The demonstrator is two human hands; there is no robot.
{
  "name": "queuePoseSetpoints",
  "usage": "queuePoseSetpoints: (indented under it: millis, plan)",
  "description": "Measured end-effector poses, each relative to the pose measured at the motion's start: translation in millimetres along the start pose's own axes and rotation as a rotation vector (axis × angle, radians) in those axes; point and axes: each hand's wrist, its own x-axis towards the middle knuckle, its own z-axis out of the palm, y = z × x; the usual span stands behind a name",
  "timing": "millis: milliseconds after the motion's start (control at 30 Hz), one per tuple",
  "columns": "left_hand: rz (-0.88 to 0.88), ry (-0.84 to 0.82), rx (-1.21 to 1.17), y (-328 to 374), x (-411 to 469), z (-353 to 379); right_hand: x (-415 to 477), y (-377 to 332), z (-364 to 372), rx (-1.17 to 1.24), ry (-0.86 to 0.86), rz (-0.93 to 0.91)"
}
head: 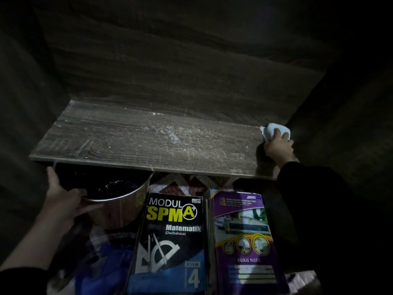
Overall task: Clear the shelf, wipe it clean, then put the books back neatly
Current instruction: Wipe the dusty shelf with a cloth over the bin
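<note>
Down on the shelf: bare wooden board running left to right across the middle of the view, not a book on it. Counts as cleared, by the look. Not clean, though: pale dust streaks smeared over the centre and right, plus white flecks along the back edge.

Over at the far right corner, tight against the side wall: a white cloth, bunched into a wad and pressed down under the right hand. Fingers curled over the wad, pinning it to the wood; thumb hidden, so can't tell its position. Reads as a wiping stroke set at the right end, with nearly the whole board left to cover.

Below the front edge on the left: left hand curled round the near rim of a metal bowl, one finger poking up close to the shelf's front edge. Dark inside the bowl, contents impossible to make out.

Just beside the bowl, lying flat and face up: a black maths book, and close along its right side a purple notebook. Both off the shelf, well below it.

Left to do, judging from here: finish the wipe, then set those books back in place neatly.
</note>
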Motion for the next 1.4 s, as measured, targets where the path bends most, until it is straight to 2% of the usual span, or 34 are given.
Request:
queuePoseSetpoints:
  millis: [100,200,367,467,567,667,733,833,900,967,1100,1267,1400]
  plan:
    - [-0.003,0.007,-0.008,1.3,-2.2,3.2,18.1,-8.8,0.6,-0.029,-0.020,0.034]
    - [-0.003,0.017,-0.017,2.1,-2.7,5.7,19.8,-20.1,5.7,-0.070,0.032,0.044]
    - [0.012,0.012,-0.031,2.3,-4.7,8.0,-9.1,-80.7,30.0,-0.106,0.107,-0.017]
    - [0.015,0.015,-0.029,3.4,-7.7,9.2,-33.3,-119.1,44.5,-0.099,0.105,-0.158]
    - [0.023,0.006,-0.018,1.9,-6.5,8.6,-44.4,-129.5,42.8,-0.055,0.054,-0.396]
    - [0.031,-0.003,-0.027,1.5,-6.3,7.8,-35.9,-102.3,24.8,0.212,0.030,-0.583]
    - [0.035,-0.009,-0.031,1.6,-6.6,7.7,-25.7,-71.4,10.2,0.334,0.093,-0.538]
    - [0.049,-0.018,-0.031,2.7,-6.4,8.8,-5.7,-28.1,-1.0,0.313,0.180,-0.301]
    - [0.040,-0.011,-0.032,3.4,-6.7,10.2,2.0,-13.5,-0.2,0.195,0.078,-0.140]
    - [0.026,-0.005,-0.030,3.4,-6.3,11.1,4.2,-14.3,6.5,0.101,-0.029,-0.062]
    - [0.010,0.001,-0.021,1.6,-2.9,9.1,-11.1,-59.5,31.9,0.056,0.058,0.028]
    - [0.003,-0.003,0.000,1.3,-1.8,7.4,-48.5,-156.6,60.6,0.147,0.212,0.092]
    - [0.022,-0.019,0.015,-1.1,1.6,3.1,-67.4,-215.7,76.2,0.293,0.113,0.028]
